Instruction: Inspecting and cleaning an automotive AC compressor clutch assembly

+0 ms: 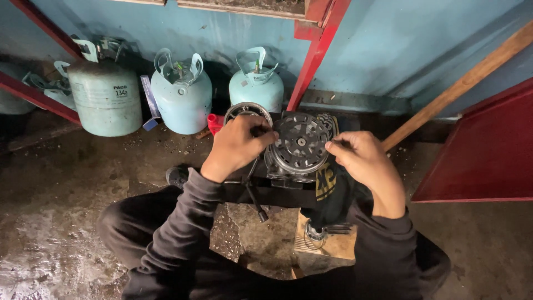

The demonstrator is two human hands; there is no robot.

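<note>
Hands first, as I read them from the head camera: my left hand (pixel 239 145) is curled over the left rim of the round metal clutch plate (pixel 300 143), fingers closed around a dark, thin tool (pixel 252 183) whose handle runs down and slightly right toward my lap. I cannot tell exactly where its tip meets the plate, because the knuckles cover that spot. My right hand (pixel 363 161) sits on the opposite side, thumb and fingertips pinched against the plate's right edge, grasping the rim rather than lying flat.

The plate faces up at me, seated on top of the dark compressor body (pixel 288 172), which rests between my knees on a rough stone block (pixel 244 233). So the disc's axis points roughly toward the camera, and its face lies directly between the two hands, touching both. Neither hand is clearly nearer; the left one covers more of it.

Just behind the left hand lies a separate metal ring (pixel 247 110) on the concrete floor (pixel 66 183). Three pale blue gas cylinders (pixel 182 94) stand against the blue wall, well apart from the work. A wooden block (pixel 333 244) with small parts on it sits near my right knee.
</note>
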